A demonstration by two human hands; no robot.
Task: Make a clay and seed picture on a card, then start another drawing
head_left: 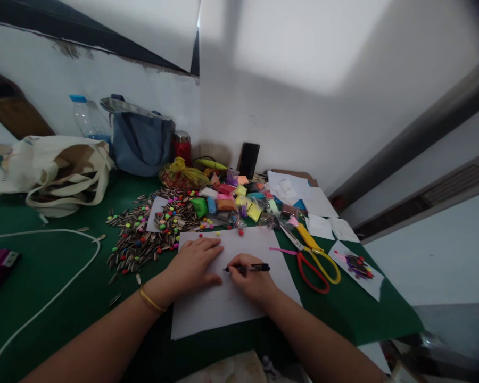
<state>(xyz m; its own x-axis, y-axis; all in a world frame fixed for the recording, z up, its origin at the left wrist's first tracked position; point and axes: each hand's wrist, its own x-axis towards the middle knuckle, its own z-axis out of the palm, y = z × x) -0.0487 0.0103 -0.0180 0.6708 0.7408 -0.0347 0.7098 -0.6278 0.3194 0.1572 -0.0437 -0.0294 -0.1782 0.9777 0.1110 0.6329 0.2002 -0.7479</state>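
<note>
A sheet of white paper (207, 319) lies on the green tabletop in front of me. My left hand (195, 264) rests flat on its left part, fingers spread and holding nothing. A black pen (259, 267) is gripped in my right hand (249, 279), its tip at or just above the middle of the sheet. Any marks near the tip are too faint to make out. A few small pompoms (240, 232) sit along the paper's far edge. To the right of the sheet lie scissors (313, 255) with red and yellow handles.
Sunflower seeds (143, 250) with coloured pompoms spread at the left. Clay packets (225, 204) are heaped behind the paper. A decorated card (359, 268) lies right. Farther back stand a phone (249, 159), a red flask (182, 147) and a blue bag (141, 138). A white cable (59, 298) crosses the left.
</note>
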